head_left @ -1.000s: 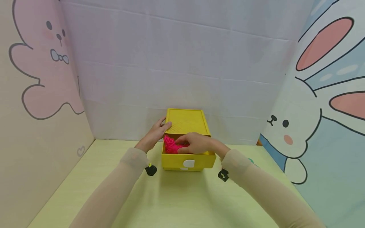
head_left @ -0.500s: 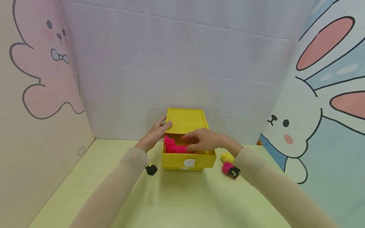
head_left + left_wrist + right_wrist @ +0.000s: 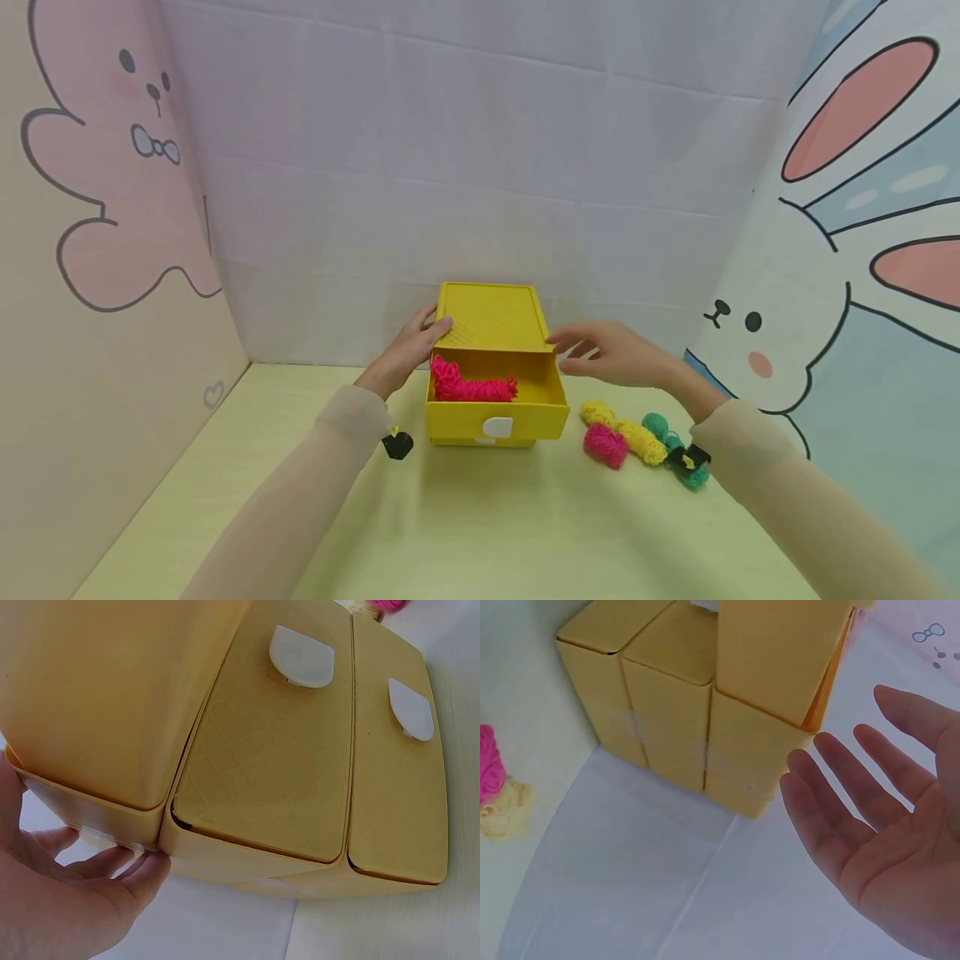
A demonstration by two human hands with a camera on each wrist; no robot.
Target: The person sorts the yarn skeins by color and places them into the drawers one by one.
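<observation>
A small yellow drawer cabinet (image 3: 491, 308) stands against the back wall, its top drawer (image 3: 457, 423) pulled out. Inside that drawer, toward the left, lies a bundle of pink yarn (image 3: 476, 389). My left hand (image 3: 403, 354) rests on the cabinet's left side, thumb over the top edge and fingers against the side wall. Just off the cabinet's right side, my right hand (image 3: 618, 354) hovers with loosely bent fingers and nothing in it. The left wrist view shows two lower drawers with white pull tabs (image 3: 301, 657), both pushed in.
On the table right of the cabinet lie a pink yarn bundle (image 3: 606, 446), yellow yarn bundles (image 3: 642, 442) and green yarn (image 3: 656, 425). The right wrist camera partly covers the green. Printed cloth walls (image 3: 795, 350) enclose the table (image 3: 465, 525) at the back and sides.
My right hand has let go of the pink yarn in the drawer and moved out to the right, uncovering the yarn bundles on the table. My left hand stays put.
</observation>
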